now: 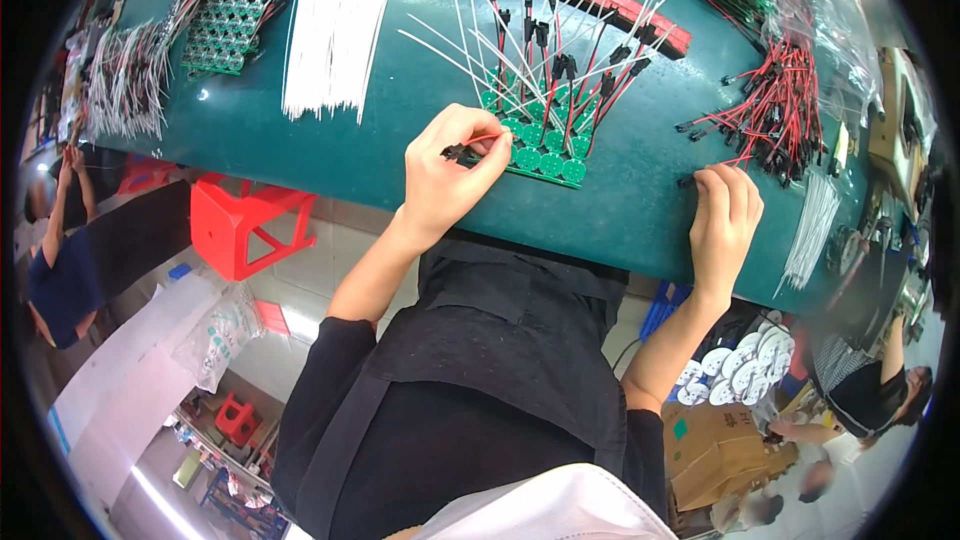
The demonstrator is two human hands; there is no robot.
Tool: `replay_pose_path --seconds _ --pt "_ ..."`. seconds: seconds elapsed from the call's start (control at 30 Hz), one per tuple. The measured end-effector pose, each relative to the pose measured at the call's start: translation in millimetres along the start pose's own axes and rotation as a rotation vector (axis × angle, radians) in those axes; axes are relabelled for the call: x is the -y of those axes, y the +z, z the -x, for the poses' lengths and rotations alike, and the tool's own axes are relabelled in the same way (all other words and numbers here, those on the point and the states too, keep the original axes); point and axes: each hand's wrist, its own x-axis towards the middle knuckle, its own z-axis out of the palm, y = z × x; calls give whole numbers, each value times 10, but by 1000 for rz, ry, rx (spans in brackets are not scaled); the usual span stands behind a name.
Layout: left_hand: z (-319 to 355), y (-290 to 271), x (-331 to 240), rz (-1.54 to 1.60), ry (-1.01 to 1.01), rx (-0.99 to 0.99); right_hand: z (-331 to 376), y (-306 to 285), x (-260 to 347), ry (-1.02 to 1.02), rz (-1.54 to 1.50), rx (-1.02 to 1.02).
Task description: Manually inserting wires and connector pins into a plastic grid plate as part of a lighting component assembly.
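Near the frame's centre, the left hand (447,172) bends at the wrist over the green table's (300,140) near edge, thumb and fingers pinched shut on a black connector (460,153) with a red lead. That connector lies roughly level, its long axis running left to right, the lead trailing right toward the green circuit panel (545,145) bristling with upright wires. At right of centre, the right hand (724,212) lies palm down, fingertips curled onto a second black plug (687,181) beside the red-and-black wire bundle (775,115); whether it grips the plug I cannot tell.
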Motion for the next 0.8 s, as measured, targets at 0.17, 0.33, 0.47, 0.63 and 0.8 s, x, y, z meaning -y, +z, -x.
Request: replay_pose_path --seconds 0.17,0.33,0.47,0.63,0.8 --pt "14 21 40 -89 103 -34 -69 -51 59 -31 22 -21" --pt "9 34 29 -195 243 -34 -65 -33 40 -69 25 53" --pt "-8 26 43 -176 239 -2 -49 13 24 -53 -14 37" --pt "-64 42 -8 -141 117 52 -70 -15 178 -23 -99 -113" --pt "-92 18 -59 -160 45 29 -167 -89 588 376 -1304 -361"
